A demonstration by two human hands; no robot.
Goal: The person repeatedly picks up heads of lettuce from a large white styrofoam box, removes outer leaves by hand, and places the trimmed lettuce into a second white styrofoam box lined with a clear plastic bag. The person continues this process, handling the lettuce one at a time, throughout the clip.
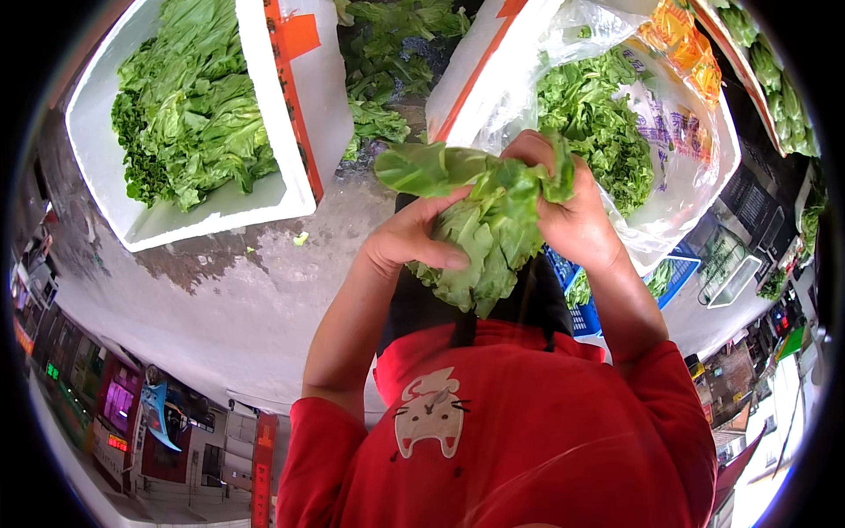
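Observation:
Before my chest I hold a bunch of leafy green lettuce [485,241] with both hands. My left hand [422,231] grips its lower side, the thumb lying across the leaves. At the top of the bunch, my right hand [571,198] closes around the stem end and some bent leaves; part of its fingers is hidden. Left of the hands, a white foam box [300,125] holds a pile of long lettuce leaves [204,112]. On the right, a foam box lined with a clear plastic bag [683,178] contains loose curly greens [601,125], close beyond my right hand.
Loose leaves [396,66] lie on the wet ground between the boxes. A blue plastic crate [680,264] with greens stands below the right box, near a white-rimmed container [733,280]. Another box of greens [782,99] is at the far upper right. A leaf scrap [301,239] lies on the floor.

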